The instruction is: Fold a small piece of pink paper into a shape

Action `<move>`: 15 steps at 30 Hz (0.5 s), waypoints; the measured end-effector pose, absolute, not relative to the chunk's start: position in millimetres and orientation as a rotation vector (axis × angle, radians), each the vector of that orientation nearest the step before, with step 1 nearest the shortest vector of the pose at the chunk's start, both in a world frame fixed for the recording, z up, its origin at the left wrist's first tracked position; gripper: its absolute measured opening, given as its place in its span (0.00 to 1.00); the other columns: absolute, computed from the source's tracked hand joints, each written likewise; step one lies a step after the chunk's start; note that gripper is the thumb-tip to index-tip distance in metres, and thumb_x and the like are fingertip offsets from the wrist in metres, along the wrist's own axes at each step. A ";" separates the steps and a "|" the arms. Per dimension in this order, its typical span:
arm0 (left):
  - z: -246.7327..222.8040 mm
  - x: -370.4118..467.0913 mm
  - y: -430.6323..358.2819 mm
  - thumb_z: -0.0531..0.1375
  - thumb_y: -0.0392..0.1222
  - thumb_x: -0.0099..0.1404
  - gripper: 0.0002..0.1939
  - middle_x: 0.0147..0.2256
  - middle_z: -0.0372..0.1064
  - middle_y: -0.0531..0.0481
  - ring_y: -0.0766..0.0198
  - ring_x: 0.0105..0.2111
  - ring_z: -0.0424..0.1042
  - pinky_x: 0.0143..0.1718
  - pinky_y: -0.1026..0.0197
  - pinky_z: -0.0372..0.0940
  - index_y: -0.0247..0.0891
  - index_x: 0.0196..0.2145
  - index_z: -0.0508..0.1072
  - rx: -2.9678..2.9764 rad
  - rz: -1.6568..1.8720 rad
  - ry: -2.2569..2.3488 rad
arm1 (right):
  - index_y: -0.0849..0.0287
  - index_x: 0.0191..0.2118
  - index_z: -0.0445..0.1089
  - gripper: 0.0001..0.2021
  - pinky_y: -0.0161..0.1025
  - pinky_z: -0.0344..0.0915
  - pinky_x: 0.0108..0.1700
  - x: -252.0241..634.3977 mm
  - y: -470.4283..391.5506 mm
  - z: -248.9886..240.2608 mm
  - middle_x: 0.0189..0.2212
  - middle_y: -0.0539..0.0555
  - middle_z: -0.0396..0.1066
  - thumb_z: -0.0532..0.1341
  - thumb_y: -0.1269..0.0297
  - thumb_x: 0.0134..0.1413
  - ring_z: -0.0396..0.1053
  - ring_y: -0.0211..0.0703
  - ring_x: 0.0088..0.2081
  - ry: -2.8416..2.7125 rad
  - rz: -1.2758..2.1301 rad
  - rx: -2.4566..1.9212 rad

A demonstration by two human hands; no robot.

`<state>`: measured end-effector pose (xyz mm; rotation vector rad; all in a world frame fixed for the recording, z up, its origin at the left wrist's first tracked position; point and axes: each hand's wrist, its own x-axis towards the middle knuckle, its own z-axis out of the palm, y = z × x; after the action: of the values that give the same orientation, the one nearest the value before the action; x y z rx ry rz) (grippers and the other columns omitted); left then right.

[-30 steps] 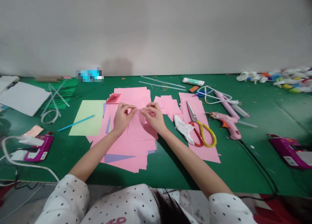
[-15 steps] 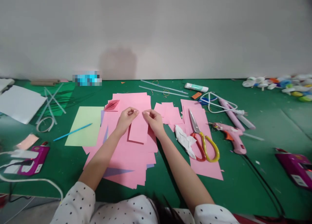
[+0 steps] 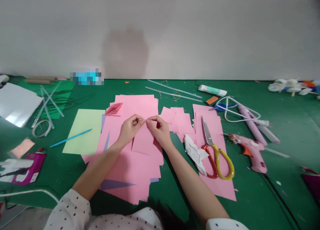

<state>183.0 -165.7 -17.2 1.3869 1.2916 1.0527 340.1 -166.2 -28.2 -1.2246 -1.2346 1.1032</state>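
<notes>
A strip of pink paper (image 3: 143, 141) is pinched along its far edge by both my hands, above a spread of larger pink sheets (image 3: 132, 176). My left hand (image 3: 131, 129) is closed on the strip's far left corner. On the far right corner, my right hand (image 3: 159, 129) pinches with thumb and forefinger. The two sets of fingertips nearly meet. A pleated pink paper piece (image 3: 115, 109) lies beyond my left hand. Small pink paper squares (image 3: 183, 123) lie to the right of my right hand.
Scissors (image 3: 213, 153) and crumpled white tissue (image 3: 195, 153) lie on pink sheets at right. Farther right is a pink glue gun (image 3: 252, 151) with its cable. A blue pencil (image 3: 71, 138) crosses pale green paper (image 3: 85, 123). Glue sticks (image 3: 173, 93) lie at the back.
My fingertips have drawn closer together along the strip's far edge. The strip's near end has turned slightly and lies lower in view. The camera view has shifted a little.
</notes>
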 end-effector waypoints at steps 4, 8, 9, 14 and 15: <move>-15.4 184.1 -164.8 0.63 0.52 0.65 0.14 0.32 0.70 0.52 0.67 0.31 0.67 0.35 0.64 0.62 0.38 0.35 0.74 1.360 1.070 1.284 | 0.57 0.33 0.74 0.10 0.39 0.63 0.35 338.6 -165.7 -27.2 0.30 0.51 0.75 0.64 0.56 0.53 0.67 0.42 0.31 -1.232 1.105 -1.241; -13.4 185.2 -164.1 0.63 0.52 0.64 0.13 0.32 0.71 0.52 0.66 0.33 0.69 0.37 0.64 0.63 0.38 0.34 0.74 1.358 1.072 1.260 | 0.57 0.33 0.74 0.10 0.39 0.63 0.35 340.1 -165.3 -29.6 0.30 0.51 0.74 0.64 0.56 0.54 0.67 0.42 0.32 -1.233 1.109 -1.242; -13.0 185.2 -163.9 0.63 0.52 0.64 0.13 0.33 0.71 0.52 0.66 0.33 0.69 0.37 0.64 0.63 0.38 0.34 0.75 1.362 1.067 1.259 | 0.57 0.33 0.74 0.10 0.39 0.63 0.35 340.3 -165.4 -30.0 0.29 0.51 0.74 0.64 0.56 0.54 0.67 0.42 0.32 -1.234 1.111 -1.245; -12.6 184.7 -164.5 0.63 0.52 0.65 0.13 0.33 0.71 0.51 0.66 0.33 0.68 0.37 0.63 0.63 0.38 0.34 0.75 1.361 1.049 1.291 | 0.57 0.33 0.73 0.09 0.39 0.62 0.34 339.2 -166.5 -27.9 0.29 0.51 0.74 0.63 0.56 0.54 0.65 0.40 0.29 -1.212 1.137 -1.259; -12.8 184.6 -164.7 0.63 0.52 0.65 0.13 0.32 0.71 0.51 0.66 0.32 0.67 0.36 0.64 0.63 0.38 0.35 0.75 1.355 1.044 1.292 | 0.57 0.33 0.73 0.10 0.39 0.62 0.34 338.9 -166.8 -26.8 0.29 0.51 0.74 0.63 0.56 0.55 0.65 0.40 0.29 -1.210 1.140 -1.262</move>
<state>184.6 -164.7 -12.8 1.3548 1.2919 1.0439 338.9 -166.8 -26.8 -1.2624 -1.2101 1.1401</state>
